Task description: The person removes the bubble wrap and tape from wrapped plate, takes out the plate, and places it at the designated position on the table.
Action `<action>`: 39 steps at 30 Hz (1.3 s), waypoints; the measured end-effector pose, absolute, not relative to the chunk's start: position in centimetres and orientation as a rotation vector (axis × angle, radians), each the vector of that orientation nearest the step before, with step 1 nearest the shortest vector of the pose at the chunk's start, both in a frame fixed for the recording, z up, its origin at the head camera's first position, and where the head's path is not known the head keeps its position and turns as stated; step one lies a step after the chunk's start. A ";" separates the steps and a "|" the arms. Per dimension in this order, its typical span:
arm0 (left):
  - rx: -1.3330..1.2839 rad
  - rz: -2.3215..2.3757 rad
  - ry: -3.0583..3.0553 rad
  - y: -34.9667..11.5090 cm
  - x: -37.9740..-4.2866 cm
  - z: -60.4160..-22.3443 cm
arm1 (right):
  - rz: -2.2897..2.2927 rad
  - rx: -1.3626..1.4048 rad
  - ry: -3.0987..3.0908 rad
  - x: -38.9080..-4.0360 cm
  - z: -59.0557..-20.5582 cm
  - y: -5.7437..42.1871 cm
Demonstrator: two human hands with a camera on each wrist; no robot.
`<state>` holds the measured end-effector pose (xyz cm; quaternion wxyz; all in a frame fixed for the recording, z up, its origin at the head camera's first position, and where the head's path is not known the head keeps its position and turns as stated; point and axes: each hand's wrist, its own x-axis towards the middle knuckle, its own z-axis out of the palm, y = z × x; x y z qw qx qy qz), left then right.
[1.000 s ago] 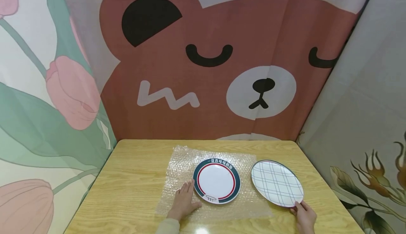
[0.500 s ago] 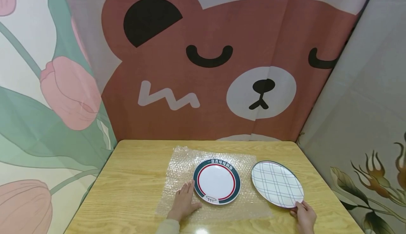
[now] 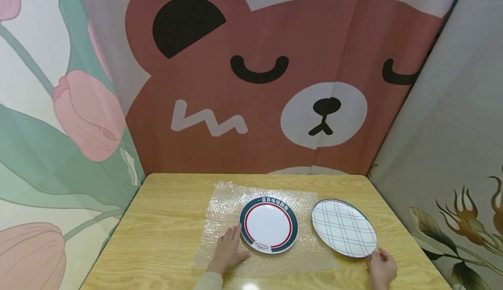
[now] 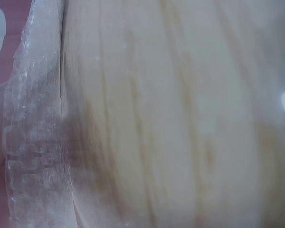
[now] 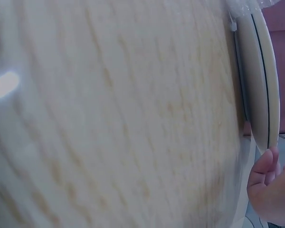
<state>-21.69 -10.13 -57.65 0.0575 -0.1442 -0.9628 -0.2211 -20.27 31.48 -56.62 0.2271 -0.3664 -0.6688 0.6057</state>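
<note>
A round plate (image 3: pixel 269 228) with a dark teal rim and a red ring lies face up on a sheet of bubble wrap (image 3: pixel 228 198). My left hand (image 3: pixel 227 248) rests on the wrap, its fingertips at the left rim of that plate. To the right is a white plate with a grid of thin lines (image 3: pixel 344 228). My right hand (image 3: pixel 381 267) has its fingers curled at the near right rim of the gridded plate. The right wrist view shows the fingertips (image 5: pixel 274 154) meeting this plate's edge. Only wrap and table show clearly in the left wrist view.
The wooden table (image 3: pixel 165 220) has its far edge against a curtain (image 3: pixel 204 150) printed with a bear. Patterned curtains stand on both sides. Some bubble wrap reaches close to the gridded plate.
My right hand has shifted slightly right along the gridded plate's rim, and its thumb no longer shows on top. Both plates and the left hand stay almost where they were.
</note>
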 end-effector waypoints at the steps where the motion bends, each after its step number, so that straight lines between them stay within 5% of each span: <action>1: -0.435 -0.669 -2.920 -10.1 -21.7 -57.7 | 1.664 -1.012 -1.841 -20.3 -56.7 31.5; 16: -0.431 -0.681 -2.934 -10.1 -21.7 -57.6 | 1.264 -0.919 -2.057 -20.5 -56.5 30.9; 39: -0.427 -0.681 -2.924 -10.1 -21.7 -57.7 | 1.348 -0.535 -2.068 -20.9 -56.2 28.2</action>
